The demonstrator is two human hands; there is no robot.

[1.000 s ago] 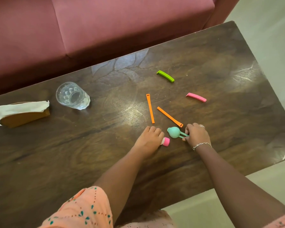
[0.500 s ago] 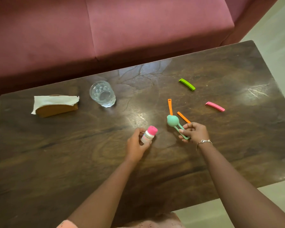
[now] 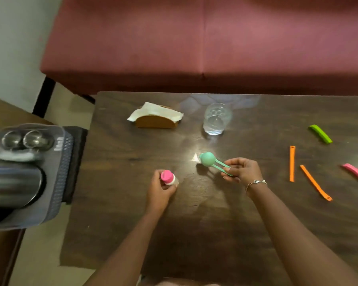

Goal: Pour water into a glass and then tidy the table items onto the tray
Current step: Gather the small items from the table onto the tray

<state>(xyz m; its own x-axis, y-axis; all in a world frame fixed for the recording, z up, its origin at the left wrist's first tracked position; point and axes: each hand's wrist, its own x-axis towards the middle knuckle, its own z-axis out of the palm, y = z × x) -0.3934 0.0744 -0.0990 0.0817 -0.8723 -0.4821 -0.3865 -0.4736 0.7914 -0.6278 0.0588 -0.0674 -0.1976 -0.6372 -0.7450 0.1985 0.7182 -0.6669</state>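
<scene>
My left hand (image 3: 161, 187) grips a small white bottle with a pink cap (image 3: 167, 177), held just above the dark wooden table (image 3: 132, 203). My right hand (image 3: 243, 170) pinches the handles of a teal ball-headed scoop (image 3: 208, 159), its round head pointing left. A clear glass (image 3: 216, 118) with water stands behind the hands. Two orange strips (image 3: 292, 163) (image 3: 315, 182), a green clip (image 3: 320, 134) and a pink clip (image 3: 355, 172) lie to the right. A grey tray (image 3: 60, 162) sits off the table's left edge.
A wooden napkin holder with white tissue (image 3: 156, 118) stands at the table's back left. The tray holds two shiny steel cups (image 3: 27, 140) and a dark steel vessel (image 3: 12, 186). A maroon sofa (image 3: 194, 42) runs behind the table.
Both hands have lifted their items off the table. The view has swung left, bringing the tray into sight; the clips now lie further right.
</scene>
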